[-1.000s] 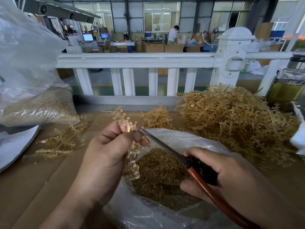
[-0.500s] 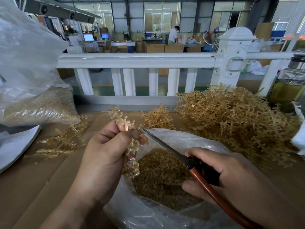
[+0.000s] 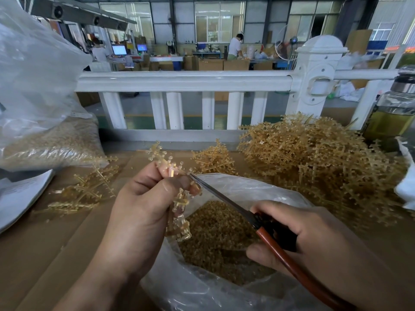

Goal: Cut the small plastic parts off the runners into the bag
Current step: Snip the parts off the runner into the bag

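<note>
From the head camera we see our left hand (image 3: 143, 212) pinching an amber runner (image 3: 177, 198) of small plastic parts above the open mouth of the clear bag (image 3: 224, 288) — cut parts (image 3: 215, 230) already heap inside it. Our right hand (image 3: 318, 248) is closed round the red-handled scissors (image 3: 267, 234), their blade tip touching the runner just under our left fingertips. Beyond the bag, to its right, a big pile of uncut runners (image 3: 318, 162) lies below the white railing (image 3: 184, 83).
</note>
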